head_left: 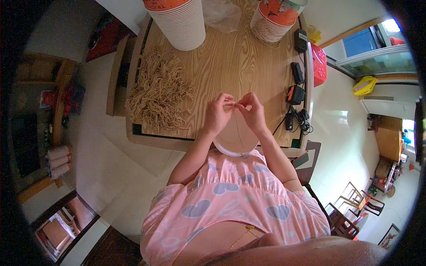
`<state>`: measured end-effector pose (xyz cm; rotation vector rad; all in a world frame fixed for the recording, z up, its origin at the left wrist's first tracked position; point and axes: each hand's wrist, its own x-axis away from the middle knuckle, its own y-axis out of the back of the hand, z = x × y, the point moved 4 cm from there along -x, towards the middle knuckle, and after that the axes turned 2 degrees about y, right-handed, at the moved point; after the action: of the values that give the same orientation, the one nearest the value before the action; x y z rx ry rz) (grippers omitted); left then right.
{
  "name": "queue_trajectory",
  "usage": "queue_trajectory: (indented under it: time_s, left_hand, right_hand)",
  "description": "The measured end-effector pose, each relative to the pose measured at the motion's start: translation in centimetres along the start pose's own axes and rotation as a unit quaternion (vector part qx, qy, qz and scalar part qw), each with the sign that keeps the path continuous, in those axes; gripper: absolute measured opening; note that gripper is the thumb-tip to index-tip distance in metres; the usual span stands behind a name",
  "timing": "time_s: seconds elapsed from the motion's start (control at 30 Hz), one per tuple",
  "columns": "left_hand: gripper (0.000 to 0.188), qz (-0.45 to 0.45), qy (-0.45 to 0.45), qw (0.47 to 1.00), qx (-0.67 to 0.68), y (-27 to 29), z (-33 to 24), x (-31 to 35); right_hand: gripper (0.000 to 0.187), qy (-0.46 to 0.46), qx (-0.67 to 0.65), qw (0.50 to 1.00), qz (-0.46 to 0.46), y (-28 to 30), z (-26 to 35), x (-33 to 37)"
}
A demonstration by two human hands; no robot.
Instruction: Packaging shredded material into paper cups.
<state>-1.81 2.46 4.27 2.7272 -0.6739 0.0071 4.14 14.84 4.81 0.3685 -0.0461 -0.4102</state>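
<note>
My left hand (216,116) and my right hand (254,116) meet over the table's near edge, fingertips pinched together. Between them is a thin tan string (238,129), which runs down from the fingers across a white round tub (224,140). That tub sits between my forearms, against my front, and my hands hide part of it. To the left of my hands lies a big loose heap of tan strings (160,91). Whether the fingers are tying a knot is too small to make out.
On the wood-grain table (222,66) stand a tall stack of white paper buckets (182,29) and a shorter orange-patterned stack (275,22). A clear plastic bag (222,15) lies between them. Black adapters (295,95) with cables line the right edge. A red stool (319,64) stands beyond.
</note>
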Motion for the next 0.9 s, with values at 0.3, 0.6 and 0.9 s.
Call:
queue_trajectory:
  time_s: [0.3, 0.6, 0.9]
  left_hand:
    - [0.031, -0.010, -0.049, 0.998, -0.046, 0.15, -0.18, 0.00]
    - [0.030, -0.028, -0.045, 0.997, -0.049, -0.01, 0.43, 0.20]
    - [0.033, -0.049, -0.094, 0.990, -0.089, -0.22, -0.21, 0.31]
  right_hand:
    - [0.016, 0.002, -0.007, 1.000, 0.010, 0.16, 0.16, 0.06]
    - [0.017, -0.003, 0.000, 1.000, 0.021, 0.28, 0.52, 0.04]
    - [0.018, 0.002, 0.010, 1.000, 0.019, 0.14, 0.23, 0.05]
